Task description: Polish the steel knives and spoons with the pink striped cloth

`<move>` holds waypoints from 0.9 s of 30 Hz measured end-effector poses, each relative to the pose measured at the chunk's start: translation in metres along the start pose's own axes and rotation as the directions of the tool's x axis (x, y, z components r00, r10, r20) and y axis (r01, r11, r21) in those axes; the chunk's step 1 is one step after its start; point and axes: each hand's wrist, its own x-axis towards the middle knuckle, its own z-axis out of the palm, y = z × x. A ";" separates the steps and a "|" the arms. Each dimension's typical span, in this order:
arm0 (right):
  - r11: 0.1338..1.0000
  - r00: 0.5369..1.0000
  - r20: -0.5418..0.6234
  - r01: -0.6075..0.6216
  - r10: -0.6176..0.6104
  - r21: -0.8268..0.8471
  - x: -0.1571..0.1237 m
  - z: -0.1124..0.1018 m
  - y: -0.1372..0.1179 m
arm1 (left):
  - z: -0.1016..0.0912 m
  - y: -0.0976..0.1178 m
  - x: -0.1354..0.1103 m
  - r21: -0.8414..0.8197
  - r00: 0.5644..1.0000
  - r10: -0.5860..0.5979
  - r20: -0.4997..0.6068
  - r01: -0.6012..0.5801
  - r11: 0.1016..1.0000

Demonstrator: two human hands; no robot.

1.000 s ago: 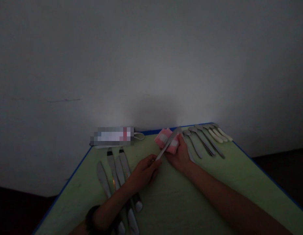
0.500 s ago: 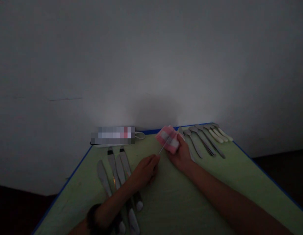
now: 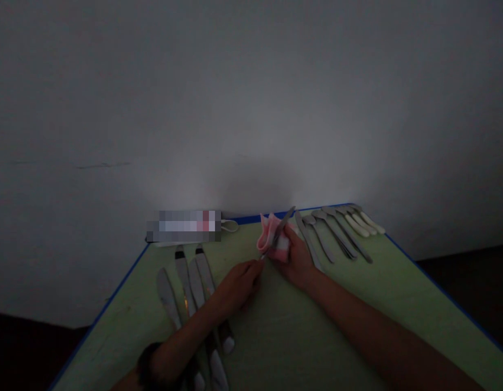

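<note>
My left hand point(image 3: 237, 285) is closed round the handle of a table knife point(image 3: 280, 228), whose blade slants up and to the right. My right hand point(image 3: 295, 258) grips a pink and white cloth point(image 3: 271, 236) that is folded round the blade's middle. Both hands hover just above the green table point(image 3: 357, 304), near its far edge. My left forearm crosses over several knives lying on the table.
Several knives point(image 3: 186, 282) lie side by side at the left of the table. Several spoons and other cutlery point(image 3: 336, 231) are lined up at the far right. A blurred flat object point(image 3: 184, 226) lies at the far left edge, against a plain wall.
The cloth has slid along the blade, which was nearly hidden half a second ago and now sticks out past the cloth again. Both hands stayed almost in place.
</note>
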 end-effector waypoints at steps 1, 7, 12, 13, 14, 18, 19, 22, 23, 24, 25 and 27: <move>1.000 1.000 0.008 -0.002 0.002 -0.006 -0.001 0.000 0.000 | 0.000 0.000 0.000 0.018 1.000 0.000 0.007 -0.001 1.000; 0.999 0.999 0.031 0.015 -0.016 0.041 0.003 -0.003 0.003 | 0.001 -0.002 0.001 0.046 1.000 -0.006 0.012 0.005 0.999; 0.972 0.977 -0.048 0.211 -0.206 0.108 0.008 0.000 -0.014 | 0.000 0.000 0.003 0.159 0.999 0.046 0.000 -0.046 0.986; 0.963 0.969 -0.065 0.243 -0.236 0.120 0.009 0.001 -0.020 | -0.001 0.001 0.003 0.187 0.998 0.069 0.001 -0.068 0.980; 0.956 0.964 -0.075 0.263 -0.255 0.127 0.010 0.002 -0.026 | -0.001 0.001 0.003 0.212 0.996 0.088 0.000 -0.086 0.973; 0.947 0.951 -0.110 0.300 -0.289 0.110 0.010 0.011 -0.040 | -0.001 0.002 0.002 0.283 0.995 0.102 0.002 -0.098 0.954; 0.945 0.944 -0.137 0.314 -0.300 0.092 0.009 0.014 -0.039 | -0.001 0.003 0.002 0.289 0.995 0.098 0.004 -0.095 0.953; 0.936 0.922 -0.174 0.352 -0.346 0.004 0.002 0.022 -0.024 | -0.001 0.004 0.003 0.295 0.994 0.106 0.000 -0.101 0.950; 0.938 0.924 -0.161 0.346 -0.347 -0.032 -0.001 0.024 -0.016 | -0.001 0.005 0.003 0.294 0.993 0.120 -0.007 -0.113 0.949; 0.942 0.931 -0.142 0.329 -0.336 -0.070 -0.004 0.025 -0.007 | -0.001 0.005 0.003 0.292 0.990 0.138 -0.014 -0.128 0.948; 0.946 0.938 -0.136 0.305 -0.318 -0.113 -0.007 0.025 0.001 | -0.001 0.006 0.003 0.290 0.988 0.156 -0.021 -0.143 0.946; 0.928 0.941 -0.100 0.294 -0.323 -0.229 -0.013 0.024 0.015 | 0.000 0.006 0.003 0.284 0.982 0.187 -0.030 -0.171 0.943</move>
